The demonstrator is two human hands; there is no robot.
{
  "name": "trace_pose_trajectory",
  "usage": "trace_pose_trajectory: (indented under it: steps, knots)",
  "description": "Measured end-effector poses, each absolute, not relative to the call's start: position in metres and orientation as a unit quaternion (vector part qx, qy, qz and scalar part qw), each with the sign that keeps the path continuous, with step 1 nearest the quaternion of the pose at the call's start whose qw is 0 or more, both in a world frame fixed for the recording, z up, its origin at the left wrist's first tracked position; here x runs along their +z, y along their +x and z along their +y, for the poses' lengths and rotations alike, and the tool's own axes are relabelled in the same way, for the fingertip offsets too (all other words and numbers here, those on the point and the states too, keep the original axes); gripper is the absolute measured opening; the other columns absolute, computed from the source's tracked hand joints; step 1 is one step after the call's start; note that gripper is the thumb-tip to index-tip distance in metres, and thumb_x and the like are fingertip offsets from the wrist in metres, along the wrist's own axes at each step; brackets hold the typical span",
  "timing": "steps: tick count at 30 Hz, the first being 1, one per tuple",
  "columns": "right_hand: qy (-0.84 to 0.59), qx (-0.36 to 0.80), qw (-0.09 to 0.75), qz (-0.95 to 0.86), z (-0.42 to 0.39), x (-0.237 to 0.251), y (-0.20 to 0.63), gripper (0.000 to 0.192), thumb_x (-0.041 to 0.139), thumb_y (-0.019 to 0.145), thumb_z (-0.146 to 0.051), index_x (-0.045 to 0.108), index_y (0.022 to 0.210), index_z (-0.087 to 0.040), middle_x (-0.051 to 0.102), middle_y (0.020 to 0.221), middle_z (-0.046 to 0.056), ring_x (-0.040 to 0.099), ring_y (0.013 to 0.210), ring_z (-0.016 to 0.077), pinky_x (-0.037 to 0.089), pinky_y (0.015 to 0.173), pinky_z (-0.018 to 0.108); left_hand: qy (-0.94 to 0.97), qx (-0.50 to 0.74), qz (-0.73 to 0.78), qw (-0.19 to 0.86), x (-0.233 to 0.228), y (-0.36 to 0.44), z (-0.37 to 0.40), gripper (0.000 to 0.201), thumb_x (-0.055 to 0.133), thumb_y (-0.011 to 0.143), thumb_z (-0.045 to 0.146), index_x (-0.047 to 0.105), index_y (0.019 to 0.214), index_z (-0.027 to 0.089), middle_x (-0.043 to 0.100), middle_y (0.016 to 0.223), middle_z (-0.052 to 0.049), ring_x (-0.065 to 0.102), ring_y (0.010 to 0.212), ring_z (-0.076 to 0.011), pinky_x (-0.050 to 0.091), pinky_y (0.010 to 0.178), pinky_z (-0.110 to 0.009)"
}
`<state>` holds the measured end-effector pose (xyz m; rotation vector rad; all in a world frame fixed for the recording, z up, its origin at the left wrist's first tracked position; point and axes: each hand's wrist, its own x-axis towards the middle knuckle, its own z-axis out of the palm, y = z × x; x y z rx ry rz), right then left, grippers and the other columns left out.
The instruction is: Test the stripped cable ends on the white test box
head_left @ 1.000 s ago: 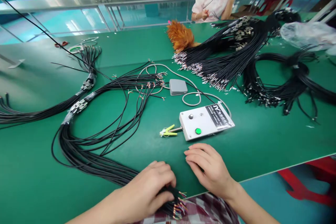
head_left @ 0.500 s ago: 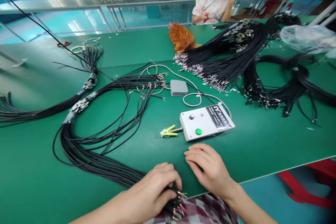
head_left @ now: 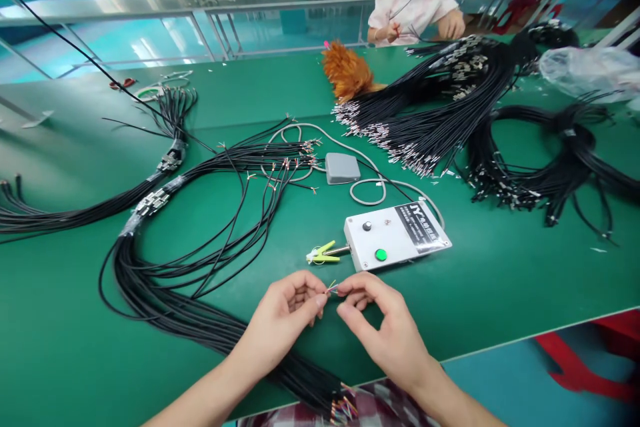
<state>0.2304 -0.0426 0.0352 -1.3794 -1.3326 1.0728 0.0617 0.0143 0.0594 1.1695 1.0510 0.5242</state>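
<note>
Close in front of me, my left hand pinches the end of a thin cable, from which fine coloured wires stick out. My right hand faces it, its index fingertip at the wire tips and its thumb a little apart. Under my left forearm runs a thick bundle of black cables, whose stripped, multicoloured ends lie at the table edge by my lap. Just beyond my hands stands a white control box with a green button and a yellow-green clip on its shaft.
A grey pedal-like box with a looped grey cord lies behind the control box. More black cables spread across the right, near an orange duster and a plastic bag. Across the green table sits another person. A red stool stands lower right.
My left hand has risen from the bundle's ends with one cable end in its fingers. My right hand has come left to meet it. The other person's raised hand has lowered.
</note>
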Motion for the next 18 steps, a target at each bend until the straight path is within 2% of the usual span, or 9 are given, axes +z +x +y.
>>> trace_pose_trajectory:
  steps: [5,9,11,14,16,18]
  knots:
    - [-0.559,0.439,0.496,-0.499,-0.035,0.034,0.216,0.009,0.061,0.088,-0.026,0.064,0.084,-0.018,0.065,0.080,0.001,0.060,0.064,0.0114,0.048,0.060,0.024,0.500,0.248,0.471,0.683,0.056,0.062,0.013,0.027,0.071,0.078,0.039,0.060,0.077,0.015,0.055,0.060,0.003,0.047,0.056,-0.0107,0.037,0.053,-0.022]
    - [-0.530,0.525,0.516,-0.421,-0.032,0.032,0.210,0.018,0.064,0.087,-0.033,0.063,0.078,-0.017,0.063,0.071,-0.001,0.057,0.057,0.0090,0.046,0.056,0.021,0.472,0.259,0.458,0.707,0.055,0.060,0.011,0.029,0.072,0.079,0.040,0.058,0.077,0.015,0.052,0.058,0.005,0.043,0.053,-0.0080,0.033,0.050,-0.020]
    - [-0.503,0.586,0.516,-0.370,-0.032,0.030,0.208,0.022,0.067,0.085,-0.037,0.063,0.077,-0.017,0.061,0.066,-0.002,0.055,0.053,0.0079,0.044,0.054,0.020,0.453,0.281,0.440,0.723,0.056,0.060,0.009,0.028,0.072,0.081,0.040,0.060,0.087,0.016,0.052,0.064,0.006,0.041,0.050,-0.0057,0.029,0.048,-0.018]
    - [-0.481,0.630,0.523,-0.313,-0.032,0.027,0.205,0.027,0.070,0.080,-0.041,0.060,0.074,-0.017,0.055,0.058,-0.005,0.050,0.049,0.0065,0.039,0.050,0.018,0.453,0.304,0.397,0.738,0.057,0.064,0.008,0.028,0.073,0.081,0.036,0.064,0.101,0.018,0.057,0.081,0.002,0.054,0.059,-0.0072,0.036,0.052,-0.018]
    - [-0.487,0.628,0.524,-0.306,-0.032,0.027,0.204,0.028,0.071,0.079,-0.040,0.058,0.071,-0.017,0.053,0.056,-0.006,0.049,0.048,0.0066,0.038,0.049,0.018,0.462,0.314,0.390,0.732,0.056,0.068,0.008,0.022,0.073,0.080,0.034,0.067,0.092,0.016,0.058,0.084,0.000,0.058,0.063,-0.0088,0.040,0.055,-0.019]
    - [-0.505,0.611,0.512,-0.331,-0.033,0.028,0.205,0.026,0.068,0.080,-0.038,0.056,0.069,-0.017,0.053,0.055,-0.005,0.050,0.049,0.0079,0.040,0.051,0.019,0.460,0.329,0.421,0.709,0.053,0.071,0.006,0.021,0.072,0.080,0.034,0.065,0.081,0.015,0.056,0.075,0.002,0.053,0.052,-0.0060,0.035,0.047,-0.018]
